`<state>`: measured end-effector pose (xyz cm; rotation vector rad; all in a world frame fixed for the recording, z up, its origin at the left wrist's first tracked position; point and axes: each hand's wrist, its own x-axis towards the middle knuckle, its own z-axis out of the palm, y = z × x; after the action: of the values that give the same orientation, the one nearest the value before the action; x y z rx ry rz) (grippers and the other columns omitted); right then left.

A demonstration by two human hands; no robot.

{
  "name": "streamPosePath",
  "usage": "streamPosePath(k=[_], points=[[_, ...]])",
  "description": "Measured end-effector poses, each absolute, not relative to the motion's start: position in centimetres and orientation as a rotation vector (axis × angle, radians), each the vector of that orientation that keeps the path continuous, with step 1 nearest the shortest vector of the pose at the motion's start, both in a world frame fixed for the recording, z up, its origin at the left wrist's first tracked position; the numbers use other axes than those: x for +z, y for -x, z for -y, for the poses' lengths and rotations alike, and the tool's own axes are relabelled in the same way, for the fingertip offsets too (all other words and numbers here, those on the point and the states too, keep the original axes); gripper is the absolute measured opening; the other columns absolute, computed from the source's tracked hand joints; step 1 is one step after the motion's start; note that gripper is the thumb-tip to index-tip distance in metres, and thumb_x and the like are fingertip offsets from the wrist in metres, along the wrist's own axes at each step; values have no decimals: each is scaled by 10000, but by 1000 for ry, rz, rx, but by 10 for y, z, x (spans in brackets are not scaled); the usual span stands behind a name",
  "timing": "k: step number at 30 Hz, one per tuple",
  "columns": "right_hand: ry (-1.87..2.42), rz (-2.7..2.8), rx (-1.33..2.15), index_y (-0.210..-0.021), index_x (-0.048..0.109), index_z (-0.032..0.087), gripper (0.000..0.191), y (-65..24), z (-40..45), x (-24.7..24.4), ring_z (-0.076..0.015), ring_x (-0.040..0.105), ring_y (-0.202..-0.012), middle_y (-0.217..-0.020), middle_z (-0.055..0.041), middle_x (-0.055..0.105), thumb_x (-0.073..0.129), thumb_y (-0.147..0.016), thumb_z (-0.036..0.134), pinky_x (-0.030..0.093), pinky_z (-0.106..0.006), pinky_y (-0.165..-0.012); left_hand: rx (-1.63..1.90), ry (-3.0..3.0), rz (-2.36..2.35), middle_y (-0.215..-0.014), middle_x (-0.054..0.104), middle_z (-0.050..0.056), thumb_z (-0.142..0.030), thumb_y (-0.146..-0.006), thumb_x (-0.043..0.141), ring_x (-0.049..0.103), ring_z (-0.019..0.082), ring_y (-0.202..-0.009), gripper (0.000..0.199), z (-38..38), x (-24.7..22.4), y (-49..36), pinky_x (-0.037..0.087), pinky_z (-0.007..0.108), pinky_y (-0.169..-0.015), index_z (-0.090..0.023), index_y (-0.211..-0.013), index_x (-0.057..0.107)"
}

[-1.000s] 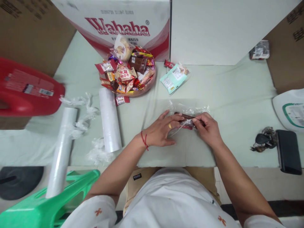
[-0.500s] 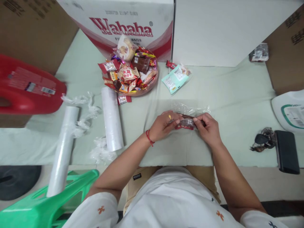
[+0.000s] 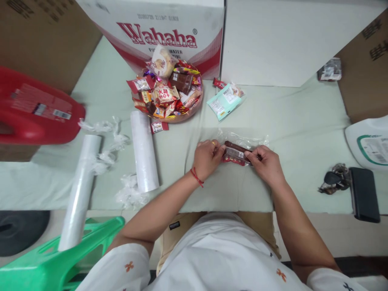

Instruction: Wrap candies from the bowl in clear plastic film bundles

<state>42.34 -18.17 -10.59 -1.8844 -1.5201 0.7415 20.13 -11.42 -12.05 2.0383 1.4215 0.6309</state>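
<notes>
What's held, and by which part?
The right grip holds the brown packet by its right end; the left grip is at the left end, its hold unclear.

Just below and right of the frame's centre, the person's bare left hand (image 3: 208, 159) pinches the left side of a clear, crinkled plastic film (image 3: 244, 139); the bare right hand (image 3: 268, 165) grips the right end of a slim brown-wrapped bar (image 3: 233, 147) — a shiny red packet (image 3: 236, 162) sits just below it. At upper centre, a round, shallow basket (image 3: 182, 118) is heaped with colourful wrapped sweets (image 3: 163, 95). A flat mint-green packet (image 3: 223, 104) lies to its right — a black rectangular phone (image 3: 364, 195) at lower right.
</notes>
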Motion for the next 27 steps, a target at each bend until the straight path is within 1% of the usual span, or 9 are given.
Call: streamPosePath(k=[5, 8, 10, 12, 14, 17, 21, 25, 27], points=[[2050, 1725, 549, -724, 588, 196, 436, -419, 186, -104, -144, 464, -649, -760, -19, 538, 507, -1015, 510, 303, -287, -616, 467, -2180, -1547, -704, 663, 53, -372, -1000, 545, 637, 241, -800, 312, 114, -124, -202, 450, 420, -874, -183, -810, 705], [2229, 1840, 311, -823, 649, 177, 483, -415, 192, -106, -149, 433, -656, -832, -53, 591, 388, -1072, 498, 197, -296, -585, 601, -2318, -1499, -1071, 759, 120, -285, -990, 581, 652, 296, -1085, 261, 116, -127, -199, 436, 494, -1018, -209, -1175, 748], [2289, 1870, 212, -864, 675, 165, 512, -412, 196, -108, -146, 425, -651, -864, -67, 613, 347, -1089, 488, 160, -300, -579, 724, -2506, -1264, -1373, 692, 84, -216, -1006, 557, 521, 313, -1384, 386, 117, -130, -197, 297, 576, -1191, -323, -1356, 681], [2300, 1892, 177, -876, 687, 161, 515, -412, 198, -109, -146, 434, -658, -875, -72, 625, 347, -1091, 484, 153, -298, -578, 743, -2659, -963, -1484, 636, -5, -163, -1028, 511, 365, 280, -1543, 461, 116, -134, -195, 115, 632, -1275, -420, -1386, 644], [2310, 1902, 162, -874, 691, 167, 487, -418, 199, -108, -153, 455, -678, -877, -72, 633, 378, -1085, 474, 158, -298, -577, 708, -2711, -799, -1477, 646, -51, -125, -1040, 475, 328, 248, -1575, 499, 115, -137, -194, 30, 666, -1288, -443, -1395, 623], [2343, 1879, 71, -840, 688, 176, 420, -438, 197, -101, -197, 507, -775, -864, -86, 634, 447, -1057, 443, 190, -306, -585, 692, -2687, -802, -1424, 687, -44, -98, -1043, 464, 372, 256, -1556, 495, 112, -139, -195, -4, 715, -1275, -414, -1388, 628], [2222, 1820, -63, -901, 718, 188, 323, -462, 174, -88, -288, 513, -939, -923, -125, 650, 508, -1012, 406, 354, -349, -682, 698, -2664, -799, -1398, 705, -26, -101, -1031, 505, 396, 283, -1543, 467, 111, -140, -196, -15, 743, -1262, -394, -1364, 650], [1841, 2044, 189, -1126, 734, 200, 293, -449, 131, -89, -326, 487, -1060, -1082, -149, 679, 569, -981, 393, 442, -465, -911, 727, -2687, -795, -1443, 671, -11, -79, -1011, 521, 350, 285, -1567, 500, 112, -142, -196, 16, 728, -1271, -410, -1361, 657], [1727, 2176, 355, -1119, 732, 201, 270, -435, 109, -93, -330, 486, -1083, -1098, -145, 675, 617, -947, 374, 437, -480, -943, 758, -2710, -810, -1488, 628, 19, -88, -1014, 518, 327, 291, -1575, 489, 113, -143, -196, 47, 708, -1277, -392, -1368, 662]])
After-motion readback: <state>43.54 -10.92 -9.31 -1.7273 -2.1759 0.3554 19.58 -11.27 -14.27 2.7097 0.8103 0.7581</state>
